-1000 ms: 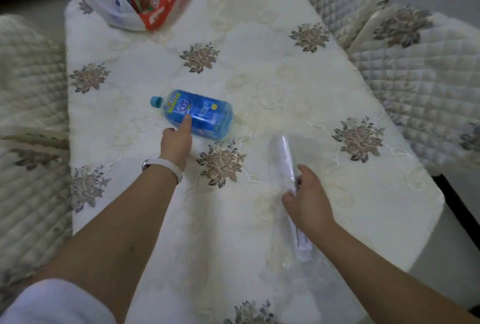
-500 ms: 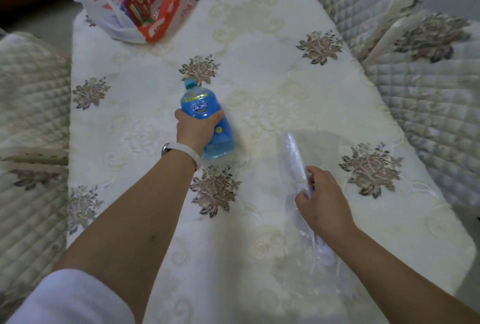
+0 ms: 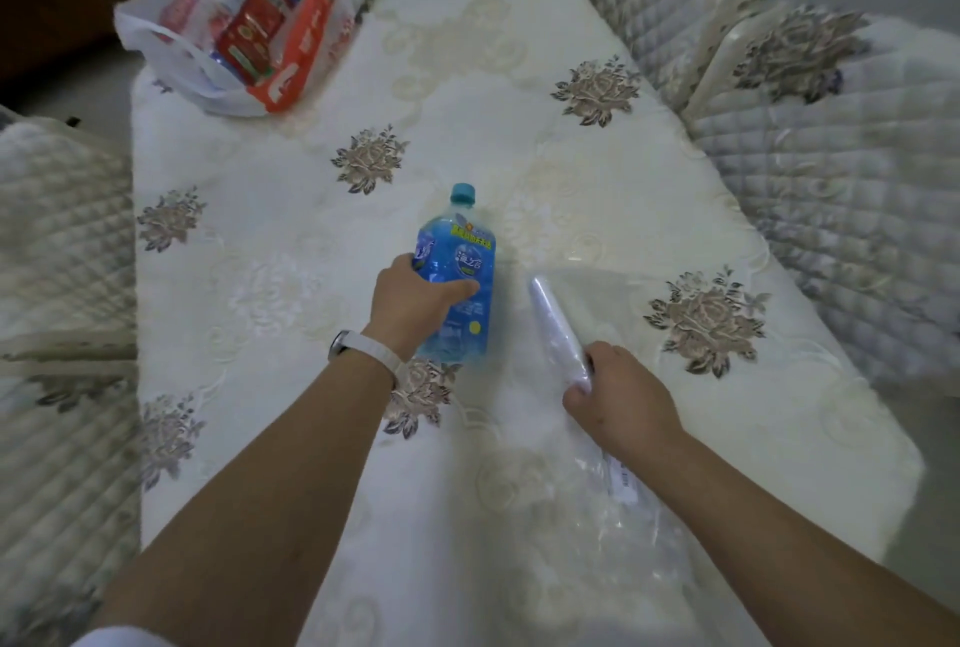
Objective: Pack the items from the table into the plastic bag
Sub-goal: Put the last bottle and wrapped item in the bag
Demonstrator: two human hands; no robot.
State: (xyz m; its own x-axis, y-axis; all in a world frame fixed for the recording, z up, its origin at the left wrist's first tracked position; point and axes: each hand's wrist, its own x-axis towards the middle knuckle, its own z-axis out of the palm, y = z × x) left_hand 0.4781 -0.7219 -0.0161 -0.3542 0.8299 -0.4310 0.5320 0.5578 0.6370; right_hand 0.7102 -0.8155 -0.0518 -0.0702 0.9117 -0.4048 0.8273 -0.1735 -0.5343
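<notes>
Cream embroidered cloth with brown flower motifs covers the long desk (image 3: 291, 251) that fills the middle of the frame, with pale quilted chair covers (image 3: 831, 210) along its left and right sides. At the upper left a white shopping bag (image 3: 156, 59) of thin plastic sits on the desk, its mouth gaping over red and orange packets. Lower right of centre a clear plastic bag (image 3: 639, 532) lies flat on the cloth, one edge gathered into a ridge that runs up toward the centre. Just left of that ridge, near it but apart, is a blue bottle of translucent plastic with a teal cap (image 3: 460, 277), at frame centre with its cap pointing to the top of the frame; I cannot tell whether it rests on the cloth or is just raised. The left hand (image 3: 415, 303) has its grip wrapped round the bottle's middle, thumb across the label. The right hand (image 3: 618, 402) has its grip pinching the gathered ridge of the clear bag. A white wristband (image 3: 363, 347) circles the left wrist.

The step in hand looks like getting the bottle into the clear bag. Whether the mouth is open cannot be seen, so the right hand should part one layer of film and hold it wide. The smooth round bottle wants a firm hold and a low, base-first slide, or it may roll away
</notes>
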